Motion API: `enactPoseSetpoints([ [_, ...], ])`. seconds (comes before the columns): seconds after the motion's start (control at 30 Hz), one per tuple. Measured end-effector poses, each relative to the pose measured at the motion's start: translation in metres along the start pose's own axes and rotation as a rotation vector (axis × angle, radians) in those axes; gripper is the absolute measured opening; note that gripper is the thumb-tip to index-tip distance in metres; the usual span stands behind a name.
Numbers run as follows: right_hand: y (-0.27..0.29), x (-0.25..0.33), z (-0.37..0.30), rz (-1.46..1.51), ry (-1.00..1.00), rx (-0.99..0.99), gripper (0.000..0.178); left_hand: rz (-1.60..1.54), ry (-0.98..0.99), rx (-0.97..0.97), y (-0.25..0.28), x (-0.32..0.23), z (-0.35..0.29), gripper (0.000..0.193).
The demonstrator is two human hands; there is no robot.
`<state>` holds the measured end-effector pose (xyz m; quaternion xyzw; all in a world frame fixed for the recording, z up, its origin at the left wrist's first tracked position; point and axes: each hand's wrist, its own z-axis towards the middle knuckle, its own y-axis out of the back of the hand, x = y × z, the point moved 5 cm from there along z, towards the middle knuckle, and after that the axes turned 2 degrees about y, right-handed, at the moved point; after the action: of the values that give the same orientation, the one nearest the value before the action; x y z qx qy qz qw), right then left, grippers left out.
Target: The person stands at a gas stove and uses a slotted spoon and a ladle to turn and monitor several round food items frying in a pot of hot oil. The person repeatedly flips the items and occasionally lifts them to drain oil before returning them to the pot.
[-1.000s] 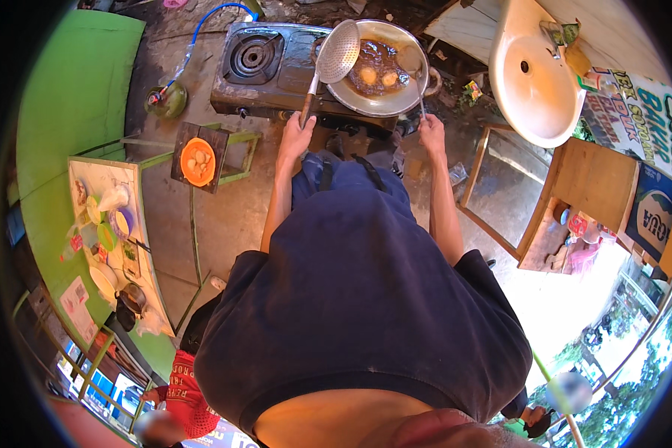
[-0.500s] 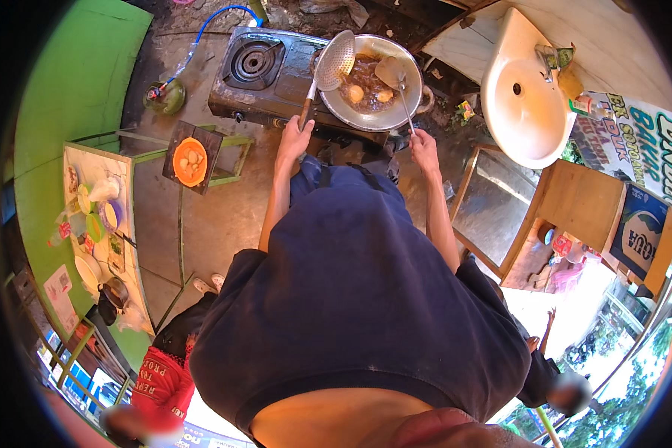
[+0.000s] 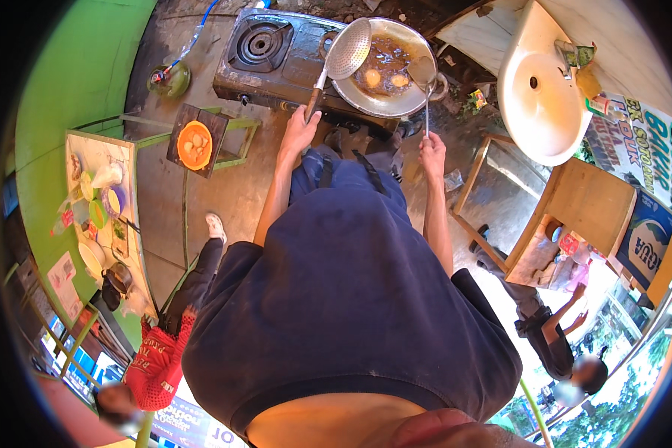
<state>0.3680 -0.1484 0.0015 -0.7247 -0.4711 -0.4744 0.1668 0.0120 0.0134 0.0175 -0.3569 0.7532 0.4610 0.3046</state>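
My left hand (image 3: 300, 131) is closed round the brown handle of a perforated metal skimmer (image 3: 349, 48). Its round head hangs over the left side of a wide metal wok (image 3: 355, 103). In my right hand (image 3: 432, 154) is the thin handle of a metal spatula (image 3: 427, 112), whose blade is over the wok's right side. Whether the blade touches the rim, I cannot tell. Dark bubbling oil fills the wok, and two pale round pieces (image 3: 373, 78) fry in it. The wok sits on the right side of a gas stove (image 3: 291, 78).
An orange bowl (image 3: 194, 166) of pale pieces stands on a dark stool at left. Beyond it is a table (image 3: 131, 246) with bowls. A white sink (image 3: 560, 138) and a wooden cabinet (image 3: 586, 198) stand right. One person (image 3: 157, 358) is behind left, another (image 3: 549, 336) behind right.
The spatula blade has moved right across the wok toward its rim. The skimmer keeps about the same place over the wok. Both people behind me have shifted, and my view has tilted slightly.
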Motion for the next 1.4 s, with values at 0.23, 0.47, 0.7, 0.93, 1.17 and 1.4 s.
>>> enactPoseSetpoints([
  [0.23,-0.013,0.006,0.005,0.041,-0.051,0.039,0.025,-0.042,0.001,0.017,-0.006,0.01,0.005,0.038],
  [0.47,-0.013,0.034,0.02,0.1,-0.026,0.093,0.024,-0.041,0.06,0.031,-0.013,-0.011,0.015,0.044],
  [0.7,-0.009,0.043,0.021,0.041,-0.01,0.072,0.025,-0.003,-0.028,-0.003,-0.027,0.002,0.039,0.03],
  [0.93,-0.011,0.016,-0.002,0.15,-0.079,-0.005,0.025,-0.183,0.121,0.154,-0.013,-0.018,0.023,0.034],
  [1.17,-0.011,0.006,-0.007,0.187,-0.076,-0.012,0.025,-0.077,-0.001,0.015,-0.001,-0.009,0.019,0.033],
  [1.4,-0.018,0.021,0.009,0.109,-0.038,0.028,0.028,-0.102,0.075,0.027,0.0,-0.011,0.02,0.037],
])
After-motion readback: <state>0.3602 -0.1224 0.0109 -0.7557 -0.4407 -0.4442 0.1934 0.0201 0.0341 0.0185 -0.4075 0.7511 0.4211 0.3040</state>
